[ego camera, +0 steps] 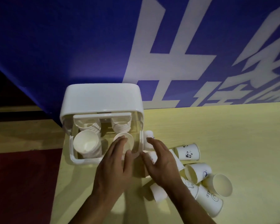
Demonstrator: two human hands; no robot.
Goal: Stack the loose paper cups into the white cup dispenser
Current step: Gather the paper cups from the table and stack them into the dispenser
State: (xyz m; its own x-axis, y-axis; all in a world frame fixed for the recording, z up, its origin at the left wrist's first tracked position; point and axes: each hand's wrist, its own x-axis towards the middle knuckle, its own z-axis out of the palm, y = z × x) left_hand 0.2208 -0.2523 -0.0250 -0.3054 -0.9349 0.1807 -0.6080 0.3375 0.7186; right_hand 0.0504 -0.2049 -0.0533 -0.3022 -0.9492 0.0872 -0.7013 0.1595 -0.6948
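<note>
Cups first: the loose cups are lying tipped over in a heap on the yellow table, just right of the white dispenser, which sits at the table's left edge with its front flipped open toward the camera. Inside there are two stacks, a left stack with its mouth wide open to the camera and a right stack, and the right one is the one being worked on. The left hand has its fingers pretty much straight and laid flat over the mouth of that right stack, not wrapped around anything, so my guess is it's seating the top cup down. The right hand hovers over the heap with its fingers spread and relaxed. One small cup sits right by the thumb, but I don't see it pinched yet. If it were me: push straight along the stack so the cup nests square instead of cocking sideways, go gentle since paper rims crush easily, and grab the next cup by its wall with the mouth facing the same way as the stack. Behind it all is a blue banner with big white lettering.
</note>
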